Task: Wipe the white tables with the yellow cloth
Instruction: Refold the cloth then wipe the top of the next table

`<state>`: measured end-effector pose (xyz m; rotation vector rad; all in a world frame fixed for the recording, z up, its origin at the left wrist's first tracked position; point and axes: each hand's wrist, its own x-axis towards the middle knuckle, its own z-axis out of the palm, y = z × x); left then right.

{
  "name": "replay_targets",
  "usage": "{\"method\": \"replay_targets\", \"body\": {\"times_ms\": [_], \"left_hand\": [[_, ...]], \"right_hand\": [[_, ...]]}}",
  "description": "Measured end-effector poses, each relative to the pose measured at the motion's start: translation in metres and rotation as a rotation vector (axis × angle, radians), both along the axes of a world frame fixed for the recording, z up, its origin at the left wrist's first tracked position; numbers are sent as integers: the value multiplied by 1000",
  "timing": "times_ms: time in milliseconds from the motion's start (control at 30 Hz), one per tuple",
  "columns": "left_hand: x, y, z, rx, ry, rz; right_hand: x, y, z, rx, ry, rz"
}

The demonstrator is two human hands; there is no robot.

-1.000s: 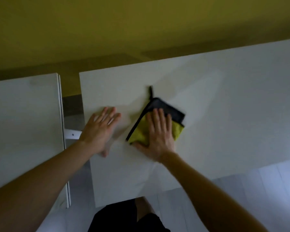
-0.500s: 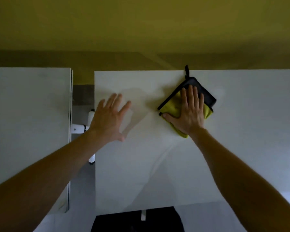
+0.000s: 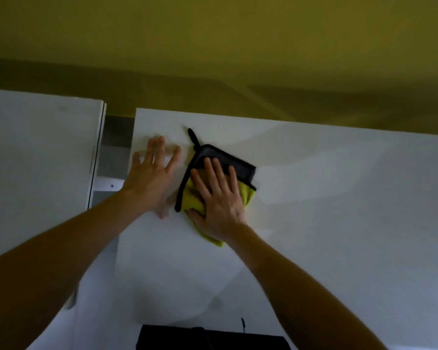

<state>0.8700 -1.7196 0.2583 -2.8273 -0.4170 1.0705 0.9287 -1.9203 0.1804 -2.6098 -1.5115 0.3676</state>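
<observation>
The right hand (image 3: 219,198) pressed flat, fingers straight, on a folded yellow cloth with black edging (image 3: 244,195). The left hand (image 3: 151,176) lay open just beside it on the white tabletop (image 3: 326,210).

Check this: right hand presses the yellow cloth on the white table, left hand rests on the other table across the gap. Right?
No. The head view shows the left hand on the same white table as the yellow cloth; the right hand presses the cloth.

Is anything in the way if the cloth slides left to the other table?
Yes: the left hand lies flat on this table just left of the yellow cloth, and a gap separates it from the other table.
</observation>
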Motion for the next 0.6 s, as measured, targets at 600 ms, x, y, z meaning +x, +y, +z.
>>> {"method": "replay_targets", "body": {"times_ms": [600], "left_hand": [[0,1,-2,-90,-8,157]], "right_hand": [[98,100,4,27,-56,144]]}}
